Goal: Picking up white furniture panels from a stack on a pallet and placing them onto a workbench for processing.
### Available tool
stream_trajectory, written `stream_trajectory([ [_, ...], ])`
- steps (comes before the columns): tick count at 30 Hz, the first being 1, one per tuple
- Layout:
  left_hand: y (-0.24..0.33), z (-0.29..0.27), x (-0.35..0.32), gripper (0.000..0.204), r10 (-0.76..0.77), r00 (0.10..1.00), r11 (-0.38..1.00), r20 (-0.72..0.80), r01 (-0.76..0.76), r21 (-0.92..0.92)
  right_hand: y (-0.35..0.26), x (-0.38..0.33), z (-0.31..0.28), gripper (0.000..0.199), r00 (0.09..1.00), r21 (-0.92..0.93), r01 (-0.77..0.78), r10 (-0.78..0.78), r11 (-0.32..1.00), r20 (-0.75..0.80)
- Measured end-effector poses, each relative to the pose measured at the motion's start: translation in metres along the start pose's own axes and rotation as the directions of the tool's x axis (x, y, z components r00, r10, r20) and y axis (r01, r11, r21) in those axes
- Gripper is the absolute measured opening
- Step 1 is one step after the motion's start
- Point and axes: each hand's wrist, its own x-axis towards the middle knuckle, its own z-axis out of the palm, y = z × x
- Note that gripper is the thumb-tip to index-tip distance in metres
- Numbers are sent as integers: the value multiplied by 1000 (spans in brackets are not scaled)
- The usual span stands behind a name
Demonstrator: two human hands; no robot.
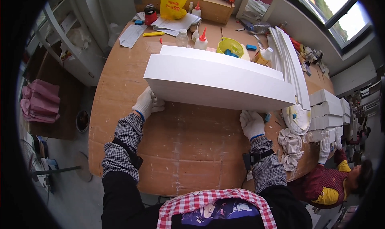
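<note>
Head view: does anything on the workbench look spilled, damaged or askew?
Nothing is spilled or broken. The wooden bench is streaked with pale dried smears. Crumpled white rags lie at its right edge. The long white panel, held by both gloved hands, sits slightly skewed across the bench.

**White foam board stack held on the table**

A long stack of white foam boards [218,82] is seen lying flat across the middle of the wooden table, its near face plain and smooth. It runs from left to right, slightly angled, and is gripped along its near edge by both gloved hands.
</note>
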Motion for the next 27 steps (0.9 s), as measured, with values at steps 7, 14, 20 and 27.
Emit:
stream_trajectory([
  [7,-25,13,-7,46,131,991,982,-34,-134,-133,1,-9,-6,47,997,36,50,-51,998,54],
  [14,-97,18,-65,41,141,982,884,-126,-183,-431,1,-14,-3,49,998,18,10,-11,1000,54],
  [20,-218,-31,-203,45,147,899,812,-412,-347,-468,21,-19,1,38,967,-333,107,-20,937,255],
  [27,-441,-22,-409,47,-8,562,723,-827,-568,-393,23,2,-16,47,847,-548,213,127,809,516],
])
